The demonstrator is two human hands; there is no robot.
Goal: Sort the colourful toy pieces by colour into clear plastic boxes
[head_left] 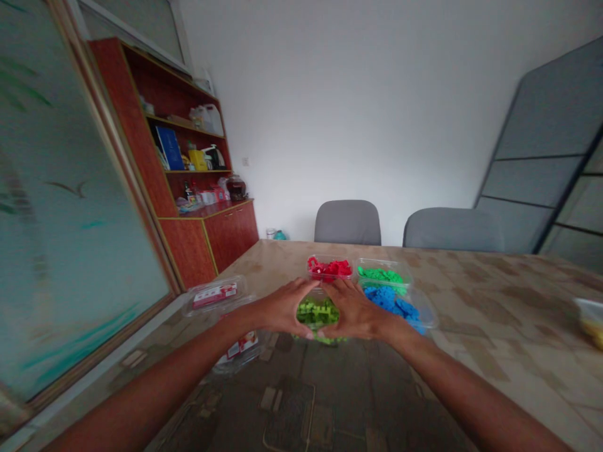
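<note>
My left hand [287, 309] and my right hand [355, 311] curve around opposite sides of a clear plastic container of light green building bricks [318, 312]. Thumbs lie along its near side and fingers along its far side, so both hands appear to grip it. Much of the container's rim is hidden behind them. More light green shows just below my thumbs. Past my fingertips stands a clear box of red bricks [330, 268]. Close to my right hand are a box of green bricks [380, 276] and one of blue bricks [393, 304].
Clear plastic lids with printed labels [215, 294] lie left of my left arm, with another labelled one [240, 345] nearer. A container with yellow contents [592, 326] sits at the right edge. Two grey chairs [347, 223] stand beyond the patterned table [480, 301].
</note>
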